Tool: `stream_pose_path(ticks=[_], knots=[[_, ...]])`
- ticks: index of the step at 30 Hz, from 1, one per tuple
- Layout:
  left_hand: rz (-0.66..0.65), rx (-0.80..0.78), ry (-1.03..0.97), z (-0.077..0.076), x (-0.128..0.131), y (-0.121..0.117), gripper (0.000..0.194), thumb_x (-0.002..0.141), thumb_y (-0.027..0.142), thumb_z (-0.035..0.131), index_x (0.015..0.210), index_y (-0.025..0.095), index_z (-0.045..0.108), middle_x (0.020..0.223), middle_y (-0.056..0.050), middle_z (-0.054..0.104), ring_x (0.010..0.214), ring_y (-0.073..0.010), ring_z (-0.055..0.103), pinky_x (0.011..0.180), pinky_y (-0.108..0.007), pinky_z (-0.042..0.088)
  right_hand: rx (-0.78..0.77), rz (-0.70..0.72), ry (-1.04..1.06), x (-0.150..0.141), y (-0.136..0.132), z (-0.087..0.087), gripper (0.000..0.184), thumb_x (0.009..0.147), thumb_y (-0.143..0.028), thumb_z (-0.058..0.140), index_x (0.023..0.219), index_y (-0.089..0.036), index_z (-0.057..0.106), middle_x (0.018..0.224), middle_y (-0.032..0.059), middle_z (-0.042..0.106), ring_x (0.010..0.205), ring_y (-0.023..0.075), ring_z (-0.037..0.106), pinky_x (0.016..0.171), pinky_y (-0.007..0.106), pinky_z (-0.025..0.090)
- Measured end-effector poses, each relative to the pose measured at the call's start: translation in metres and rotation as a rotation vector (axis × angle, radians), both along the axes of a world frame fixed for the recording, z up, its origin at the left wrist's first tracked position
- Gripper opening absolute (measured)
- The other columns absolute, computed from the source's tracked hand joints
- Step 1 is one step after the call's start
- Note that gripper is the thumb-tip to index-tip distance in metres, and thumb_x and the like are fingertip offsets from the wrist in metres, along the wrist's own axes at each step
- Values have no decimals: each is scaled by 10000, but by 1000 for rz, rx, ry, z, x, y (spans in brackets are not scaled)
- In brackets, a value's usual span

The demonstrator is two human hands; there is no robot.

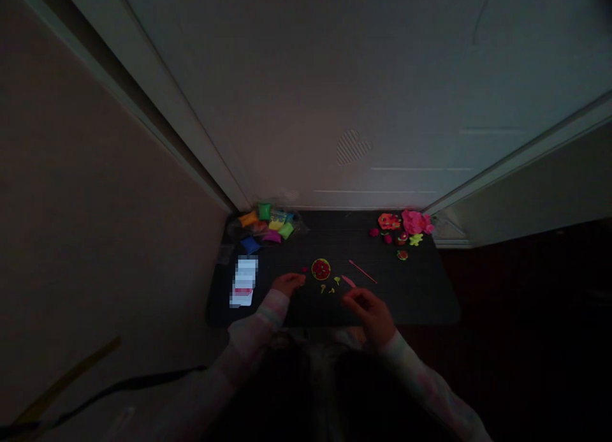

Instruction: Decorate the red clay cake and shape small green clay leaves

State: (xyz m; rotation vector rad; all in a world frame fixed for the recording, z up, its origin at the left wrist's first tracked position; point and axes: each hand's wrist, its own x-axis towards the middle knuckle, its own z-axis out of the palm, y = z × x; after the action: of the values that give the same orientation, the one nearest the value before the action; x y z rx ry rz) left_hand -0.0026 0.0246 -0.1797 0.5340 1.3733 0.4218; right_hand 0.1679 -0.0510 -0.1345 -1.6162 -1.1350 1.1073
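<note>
My left hand [288, 283] is over the dark table, its fingers closed to a pinch beside a small round red piece with a green rim [320, 269]. Whatever sits at those fingertips is too small and dim to make out. My right hand [369, 309] is curled, thumb and fingers together, just below a pink knife-shaped tool [349, 281]. Whether it holds anything is hidden. Between the hands lie several small yellow-green pieces [337, 280]. A tiny pink-red bit [305, 270] rests left of the round piece.
Coloured clay packets [272, 225] sit at the back left of the table [415, 302], above a lit phone [244, 281]. A thin pink stick [363, 272] lies right of centre. Pink and red shaped pieces [417, 222] stand at the back right, against a white door [306, 110].
</note>
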Motion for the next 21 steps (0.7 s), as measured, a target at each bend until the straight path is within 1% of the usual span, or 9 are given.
stream_pose_path(ticks=[3,5,9,12,14,15,17,19,21], knots=[[-18,26,9,-5,-1,6,309,803,294,478,1071,143,489,1076,-77,525,910,-178,537,753,-382,465,-16,-28,2,3,0,0,291,615,-465,608,593,-179,560,551,12,604,527,144,566,515,261,465],[-36,26,-18,-4,3,4,303,804,294,477,1064,141,492,1062,-76,531,898,-173,542,746,-376,468,-13,-38,-12,3,0,0,276,621,-450,609,601,-178,573,557,15,613,534,146,571,523,261,467],[-48,7,-78,2,12,-4,275,805,290,475,1029,133,507,1009,-65,550,846,-155,553,710,-349,478,23,-25,-57,3,1,3,262,728,-411,506,646,-182,605,598,27,643,596,153,602,593,271,481],[-26,-5,-134,10,13,-10,198,796,269,494,909,115,547,860,-31,578,709,-109,553,620,-282,473,71,-11,-119,3,2,3,217,732,-369,513,667,-193,623,644,32,661,635,164,613,625,290,485],[-6,-18,-186,17,15,-14,154,739,253,572,777,105,578,709,1,579,581,-70,521,539,-216,426,114,18,-156,1,3,2,154,702,-335,557,690,-207,642,684,31,672,669,173,619,655,305,489],[4,-28,-214,21,16,-16,152,688,247,625,711,102,588,639,13,569,528,-54,497,506,-192,391,137,36,-171,0,4,1,132,694,-318,568,702,-215,651,701,30,677,684,175,622,668,309,491],[24,-50,-272,29,20,-21,184,589,249,702,619,100,598,545,24,549,467,-36,464,467,-175,338,182,74,-195,-4,6,1,116,700,-285,564,722,-226,662,721,29,684,705,173,626,682,308,496],[45,-71,-323,37,25,-25,211,539,264,730,588,101,604,509,24,539,453,-35,461,462,-174,322,220,104,-215,-8,8,1,122,710,-260,552,738,-231,668,734,31,688,716,168,630,688,302,500],[70,-87,-363,42,28,-28,214,523,263,738,590,104,611,511,21,546,460,-37,468,471,-174,327,248,128,-232,-10,9,1,134,720,-241,541,754,-233,670,744,31,691,724,164,631,692,295,503]])
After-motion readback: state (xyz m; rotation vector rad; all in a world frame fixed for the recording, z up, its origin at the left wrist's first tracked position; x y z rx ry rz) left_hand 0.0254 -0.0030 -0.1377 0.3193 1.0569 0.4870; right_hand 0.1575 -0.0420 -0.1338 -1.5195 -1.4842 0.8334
